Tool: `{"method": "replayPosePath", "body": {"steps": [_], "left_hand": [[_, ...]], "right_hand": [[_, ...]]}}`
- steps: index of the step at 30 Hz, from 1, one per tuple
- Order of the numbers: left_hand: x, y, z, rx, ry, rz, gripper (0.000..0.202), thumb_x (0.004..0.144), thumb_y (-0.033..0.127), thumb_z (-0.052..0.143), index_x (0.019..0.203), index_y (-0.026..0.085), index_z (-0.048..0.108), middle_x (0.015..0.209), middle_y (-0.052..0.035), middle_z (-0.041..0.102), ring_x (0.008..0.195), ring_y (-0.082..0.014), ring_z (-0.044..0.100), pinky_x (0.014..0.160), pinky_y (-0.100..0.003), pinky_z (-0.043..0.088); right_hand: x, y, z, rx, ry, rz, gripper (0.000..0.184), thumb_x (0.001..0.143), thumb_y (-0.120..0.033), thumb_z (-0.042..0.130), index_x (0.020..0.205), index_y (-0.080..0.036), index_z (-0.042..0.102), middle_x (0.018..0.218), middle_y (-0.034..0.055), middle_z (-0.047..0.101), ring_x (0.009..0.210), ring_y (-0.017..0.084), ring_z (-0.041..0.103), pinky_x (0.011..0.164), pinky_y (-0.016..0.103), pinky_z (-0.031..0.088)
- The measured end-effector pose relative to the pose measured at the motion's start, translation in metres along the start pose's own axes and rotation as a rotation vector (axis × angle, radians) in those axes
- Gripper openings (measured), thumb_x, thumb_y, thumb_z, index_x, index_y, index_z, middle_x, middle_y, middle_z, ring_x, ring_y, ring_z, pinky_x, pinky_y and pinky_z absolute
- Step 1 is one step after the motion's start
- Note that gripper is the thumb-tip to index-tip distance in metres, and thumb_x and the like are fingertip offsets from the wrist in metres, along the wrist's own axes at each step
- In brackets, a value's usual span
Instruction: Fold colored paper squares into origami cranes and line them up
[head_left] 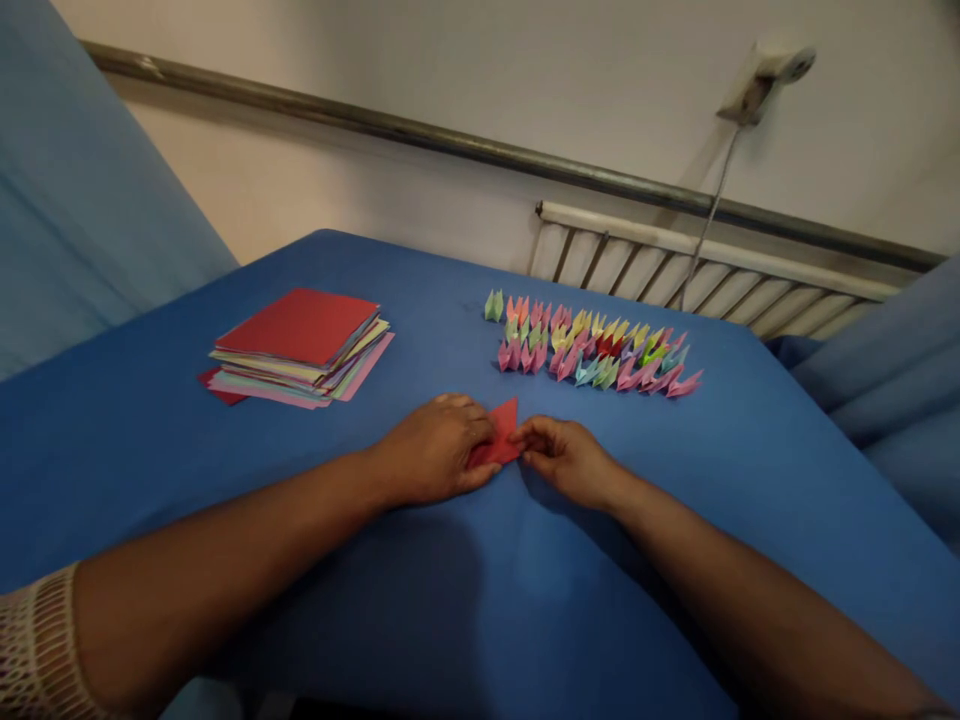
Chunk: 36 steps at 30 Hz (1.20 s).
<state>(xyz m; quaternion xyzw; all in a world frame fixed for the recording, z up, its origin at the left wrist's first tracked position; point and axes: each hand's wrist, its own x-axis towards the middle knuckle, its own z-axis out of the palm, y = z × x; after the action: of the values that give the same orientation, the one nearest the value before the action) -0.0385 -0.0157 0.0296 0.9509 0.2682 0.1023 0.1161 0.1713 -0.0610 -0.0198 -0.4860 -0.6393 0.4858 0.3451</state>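
A small folded piece of red paper (505, 428) lies on the blue table in front of me, one pointed corner facing away. My left hand (439, 448) rests over its left part, fingers curled and thumb along the near edge, so that part is hidden. From the right, my right hand (564, 458) pinches the paper's right edge between thumb and fingers. Beyond my hands stand several rows of small folded paper figures (600, 345) in pink, yellow, green, blue and red. To the far left sits a stack of coloured paper sheets (307, 335), a red one on top.
The blue-covered table (420, 600) reaches back towards a wall with a metal rail (375, 125). A white radiator (637, 260) is behind the table's far right edge, with a cord (709, 220) hanging before it. Blue curtains (82, 180) flank both sides.
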Motion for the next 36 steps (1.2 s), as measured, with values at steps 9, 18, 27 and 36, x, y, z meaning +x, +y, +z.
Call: {"method": "replayPosePath", "body": {"steps": [9,18,27,36], "left_hand": [[-0.001,0.004,-0.003,-0.043,-0.085,-0.134,0.025,0.081,0.043,0.066,0.083,0.019,0.059,0.081,-0.0020,0.060,0.077,-0.0189,0.053,0.075,-0.032,0.041],[-0.002,0.007,-0.004,-0.037,-0.080,-0.249,0.019,0.082,0.038,0.064,0.085,0.020,0.059,0.080,-0.0028,0.062,0.080,-0.0210,0.058,0.074,-0.032,0.042],[-0.002,-0.003,-0.002,-0.205,-0.117,-0.323,0.008,0.083,0.028,0.058,0.085,0.021,0.062,0.080,0.0004,0.066,0.073,-0.0163,0.060,0.064,-0.027,0.039],[-0.003,-0.004,0.002,-0.202,-0.155,-0.215,0.010,0.080,0.030,0.068,0.076,0.021,0.065,0.076,0.0004,0.064,0.091,-0.0200,0.056,0.081,-0.031,0.042]], "right_hand": [[0.009,0.007,-0.001,-0.458,0.081,-0.359,0.023,0.083,-0.006,0.058,0.096,-0.023,0.066,0.088,0.0018,0.060,0.085,0.016,0.057,0.079,0.030,0.046],[0.024,0.007,0.002,-0.444,0.129,-0.332,0.006,0.088,-0.021,0.064,0.092,-0.023,0.067,0.101,0.0042,0.059,0.098,0.017,0.057,0.089,0.034,0.047],[0.025,0.011,0.001,-0.385,0.122,-0.317,0.006,0.090,-0.023,0.060,0.088,-0.022,0.066,0.099,0.0043,0.060,0.099,0.017,0.058,0.091,0.033,0.046],[0.023,0.004,-0.006,-0.445,-0.008,-0.331,0.010,0.089,-0.022,0.062,0.093,-0.025,0.070,0.115,0.0045,0.059,0.113,0.018,0.054,0.100,0.040,0.041]]}}
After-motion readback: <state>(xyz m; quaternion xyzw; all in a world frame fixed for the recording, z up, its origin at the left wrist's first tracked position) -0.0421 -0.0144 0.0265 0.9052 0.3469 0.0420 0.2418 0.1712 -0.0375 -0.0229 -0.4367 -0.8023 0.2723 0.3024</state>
